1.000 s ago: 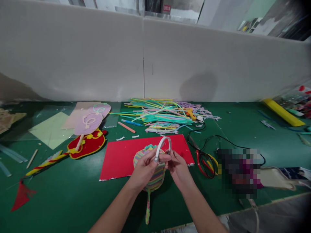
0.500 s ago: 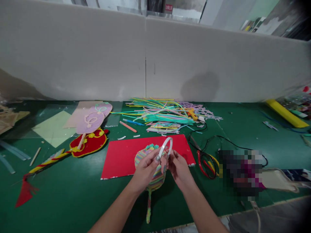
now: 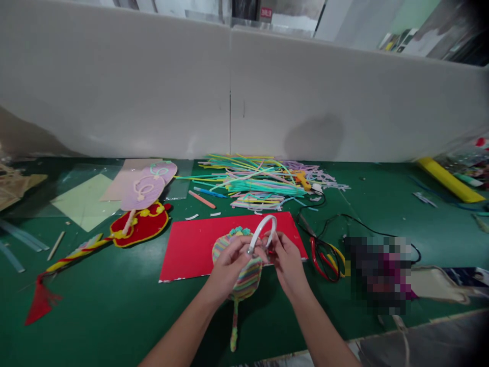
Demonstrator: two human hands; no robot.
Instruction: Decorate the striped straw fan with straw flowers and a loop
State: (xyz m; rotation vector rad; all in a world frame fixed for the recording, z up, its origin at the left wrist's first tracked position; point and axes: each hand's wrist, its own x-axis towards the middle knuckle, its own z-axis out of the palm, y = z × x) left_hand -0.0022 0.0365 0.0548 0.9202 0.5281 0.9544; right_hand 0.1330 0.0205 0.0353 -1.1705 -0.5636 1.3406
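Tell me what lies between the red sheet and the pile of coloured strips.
In the head view: an orange stick, a blue stick and two small white scraps on the green tabletop, between the red sheet and the pile of coloured strips.

White band (image 3: 261, 230), rainbow-striped fan (image 3: 248, 280), apparently pastel

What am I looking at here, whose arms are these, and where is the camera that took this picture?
No machine: a person's two bare arms, seen by a camera worn on the head, looking forward and down. The left hand and right hand each pinch one end of a white strip bent into an arch. Beneath them is a striped fan-shaped piece, partly over a red sheet on the green table. Behind lies a pile of coloured strips.
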